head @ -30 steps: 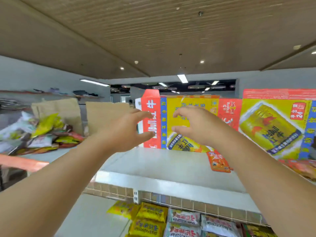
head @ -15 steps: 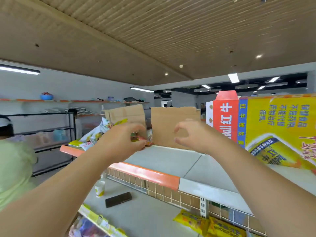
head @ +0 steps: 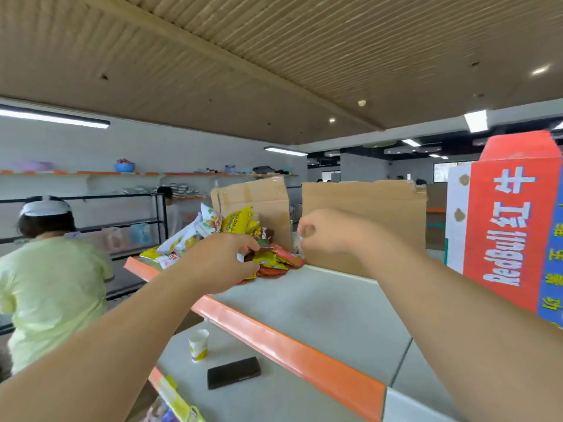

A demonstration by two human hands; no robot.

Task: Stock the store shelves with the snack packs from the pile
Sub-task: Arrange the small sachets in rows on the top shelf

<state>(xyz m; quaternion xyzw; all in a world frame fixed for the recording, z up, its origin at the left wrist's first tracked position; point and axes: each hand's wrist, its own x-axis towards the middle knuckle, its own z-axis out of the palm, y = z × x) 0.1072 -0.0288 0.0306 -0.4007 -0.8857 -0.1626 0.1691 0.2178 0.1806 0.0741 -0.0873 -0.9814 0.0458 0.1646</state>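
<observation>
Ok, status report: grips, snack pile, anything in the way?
Left grip pinching a pack in the pile. Right grip curled by the cardboard, hold unclear. Nothing in the way.

Bare forearms reach frame edge; left hand (head: 219, 263), right hand (head: 329, 236) both bare.

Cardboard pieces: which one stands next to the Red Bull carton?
The wider right cardboard piece; the narrower left one stands behind the snack pile.
</observation>
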